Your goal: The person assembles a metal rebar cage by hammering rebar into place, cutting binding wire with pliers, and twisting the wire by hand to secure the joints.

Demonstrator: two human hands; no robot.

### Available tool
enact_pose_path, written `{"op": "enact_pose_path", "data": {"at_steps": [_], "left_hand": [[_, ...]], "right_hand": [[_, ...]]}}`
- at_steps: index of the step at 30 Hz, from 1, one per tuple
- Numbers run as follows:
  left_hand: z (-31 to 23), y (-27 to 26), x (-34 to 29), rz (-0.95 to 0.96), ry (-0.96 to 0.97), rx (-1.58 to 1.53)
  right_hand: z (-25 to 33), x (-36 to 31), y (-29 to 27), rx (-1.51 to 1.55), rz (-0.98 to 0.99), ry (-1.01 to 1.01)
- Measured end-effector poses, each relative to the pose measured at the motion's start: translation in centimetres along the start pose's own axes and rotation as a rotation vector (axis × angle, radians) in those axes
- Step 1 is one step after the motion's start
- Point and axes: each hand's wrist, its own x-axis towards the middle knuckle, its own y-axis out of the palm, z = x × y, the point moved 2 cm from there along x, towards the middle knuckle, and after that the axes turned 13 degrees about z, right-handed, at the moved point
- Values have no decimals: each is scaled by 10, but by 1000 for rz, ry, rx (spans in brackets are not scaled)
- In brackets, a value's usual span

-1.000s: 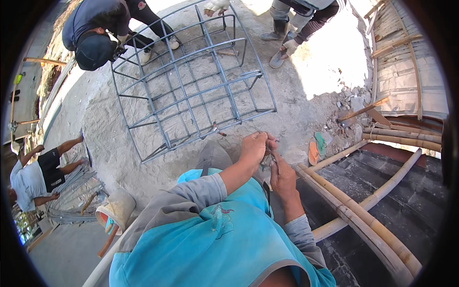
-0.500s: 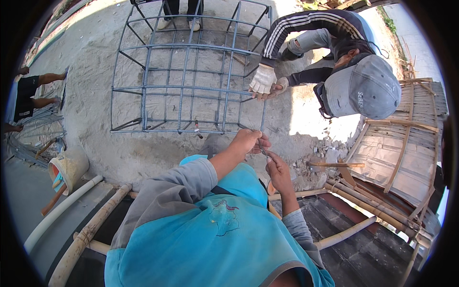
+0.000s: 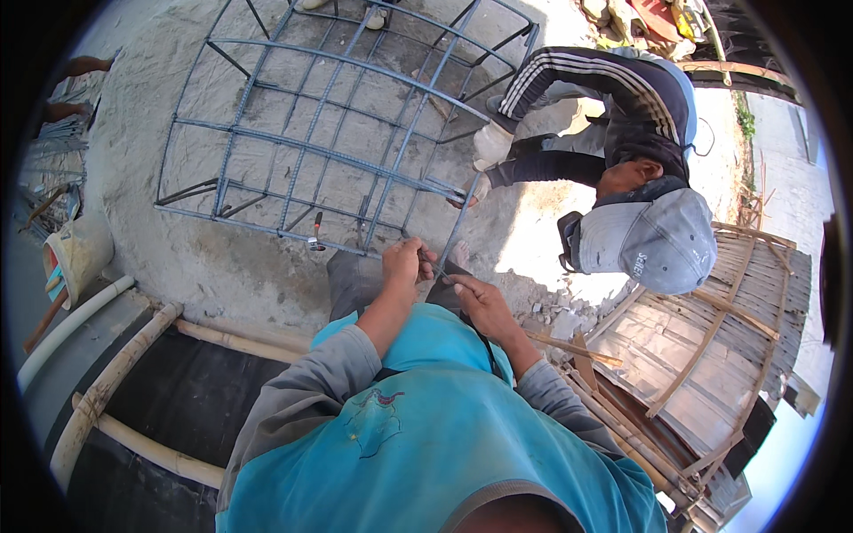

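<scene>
A pale grey, rough, dusty ground [image 3: 240,282] spreads below — brightly sunlit toward the right. An open, box-shaped cage of grey steel bars [image 3: 307,146] rests on it. Loose chunks of pale rubble [image 3: 562,307] lie at right; thin, grey metal rods [image 3: 55,162] lie heaped at far left.

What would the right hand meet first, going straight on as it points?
Probably the left hand, up and to the left; a steel bar shows in the gap, but whether it lies lower is unclear.
</scene>
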Motion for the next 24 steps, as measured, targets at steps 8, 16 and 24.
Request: {"op": "enact_pose_path", "data": {"at_steps": [8,16,24], "left_hand": [[87,36,96,-172,212,23],[129,35,200,-469,577,754],[110,4,260,-462,481,995]], "right_hand": [[-118,27,-85,135,243,75],[-237,65,-206,-374,-127,14],[-258,167,-215,-523,-151,-335]]}}
